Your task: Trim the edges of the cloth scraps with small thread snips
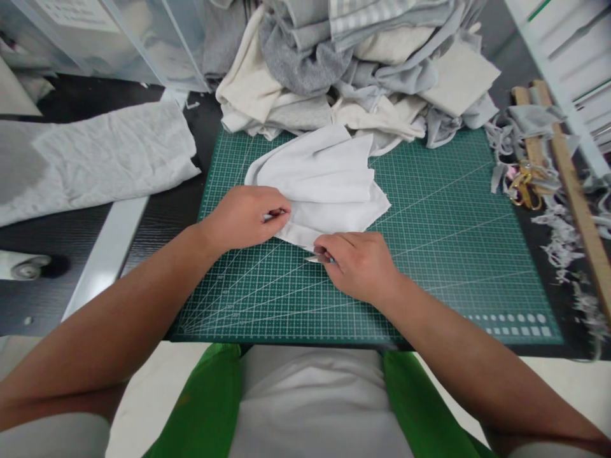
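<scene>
A piece of white cloth [324, 168] lies loosely folded on a green cutting mat [443, 222]. My left hand [245, 216] is closed, pinching the cloth's near left edge between thumb and fingers. Lower along the same edge, my right hand [360, 264] is closed around what look like small thread snips [313, 259]. Their pointed metal tip sticks out to the left beside the cloth's edge; the rest is mostly hidden in my fingers.
A heap of grey and cream fabrics [305, 70] covers the mat's far edge. Grey-white cloth [119, 152] stretches out at left, below a clear plastic bin [143, 38]. Gold-handled scissors [524, 186], wooden rulers [580, 203] and fabric scraps [558, 238] lie at right.
</scene>
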`<state>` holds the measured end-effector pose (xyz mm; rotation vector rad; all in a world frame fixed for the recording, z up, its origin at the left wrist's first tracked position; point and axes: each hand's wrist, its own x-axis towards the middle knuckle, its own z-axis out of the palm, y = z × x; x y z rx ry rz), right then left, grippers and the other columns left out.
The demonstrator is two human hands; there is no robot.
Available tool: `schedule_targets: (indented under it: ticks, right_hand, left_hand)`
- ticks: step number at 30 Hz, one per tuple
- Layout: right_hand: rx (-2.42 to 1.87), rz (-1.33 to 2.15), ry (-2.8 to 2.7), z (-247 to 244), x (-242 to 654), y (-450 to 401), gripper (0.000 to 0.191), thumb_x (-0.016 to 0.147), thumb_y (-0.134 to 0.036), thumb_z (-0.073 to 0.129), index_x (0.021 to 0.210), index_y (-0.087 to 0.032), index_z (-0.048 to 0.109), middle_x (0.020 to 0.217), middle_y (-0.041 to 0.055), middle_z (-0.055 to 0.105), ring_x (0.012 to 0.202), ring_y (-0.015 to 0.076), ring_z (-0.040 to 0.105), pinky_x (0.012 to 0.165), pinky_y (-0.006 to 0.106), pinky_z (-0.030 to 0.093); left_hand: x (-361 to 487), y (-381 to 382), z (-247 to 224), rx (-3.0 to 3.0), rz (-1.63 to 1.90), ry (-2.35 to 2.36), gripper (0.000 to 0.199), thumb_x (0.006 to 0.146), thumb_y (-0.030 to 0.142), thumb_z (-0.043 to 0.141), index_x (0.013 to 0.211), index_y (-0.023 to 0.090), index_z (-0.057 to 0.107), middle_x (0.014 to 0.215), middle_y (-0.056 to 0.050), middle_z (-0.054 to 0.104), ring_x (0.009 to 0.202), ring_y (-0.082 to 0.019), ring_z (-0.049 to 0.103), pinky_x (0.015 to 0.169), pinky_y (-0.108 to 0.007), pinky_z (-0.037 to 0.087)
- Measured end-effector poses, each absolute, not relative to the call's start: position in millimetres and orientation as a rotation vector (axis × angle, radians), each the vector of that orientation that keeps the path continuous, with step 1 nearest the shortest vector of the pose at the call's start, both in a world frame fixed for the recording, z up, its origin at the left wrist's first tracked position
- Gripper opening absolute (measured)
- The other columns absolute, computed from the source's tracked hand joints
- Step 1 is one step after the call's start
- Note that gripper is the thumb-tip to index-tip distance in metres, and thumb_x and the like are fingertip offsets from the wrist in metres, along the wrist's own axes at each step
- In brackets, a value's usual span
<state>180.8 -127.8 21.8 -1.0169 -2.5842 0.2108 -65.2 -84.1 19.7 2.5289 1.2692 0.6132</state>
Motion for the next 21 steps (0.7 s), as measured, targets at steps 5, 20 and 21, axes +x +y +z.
schedule_targets:
  ticks: [5,20,21]
  right_hand:
    - [-0.833,0.261,-2.601,25.8,183.0,-138.6,0.014,0.086,-0.02,0.053,0.081,-0.015,0.066,0.069,0.0012,0.07,0.059,0.0146,0.064,0.054,0.028,0.035]
    - [-0.576,0.436,-3.055,35.0,181.7,-149.0,0.016,0.087,-0.029,0.051,0.08,-0.018,0.061,0.072,0.0021,0.069,0.059,0.018,0.06,0.054,0.033,0.03]
    - [-0.56,0.449,-3.073,35.8,181.9,-149.1,0.016,0.087,-0.03,0.052,0.08,-0.018,0.061,0.072,0.0024,0.069,0.06,0.0181,0.06,0.055,0.033,0.03]
  left_hand:
    - [-72.5,-80.5,20.9,2.627,0.641,1.325,0.019,0.089,0.027,0.054,0.092,0.019,0.07,0.088,-0.002,0.071,0.085,-0.017,0.066,0.08,-0.028,0.05]
    - [-72.9,-81.2,27.2,2.932,0.582,1.137,0.032,0.091,0.045,0.059,0.114,0.024,0.066,0.125,-0.006,0.065,0.126,-0.027,0.053,0.118,-0.049,0.029]
    - [-70.7,-82.0,25.1,2.916,0.542,1.055,0.035,0.092,0.045,0.059,0.118,0.023,0.065,0.133,-0.007,0.061,0.132,-0.027,0.05,0.119,-0.049,0.029]
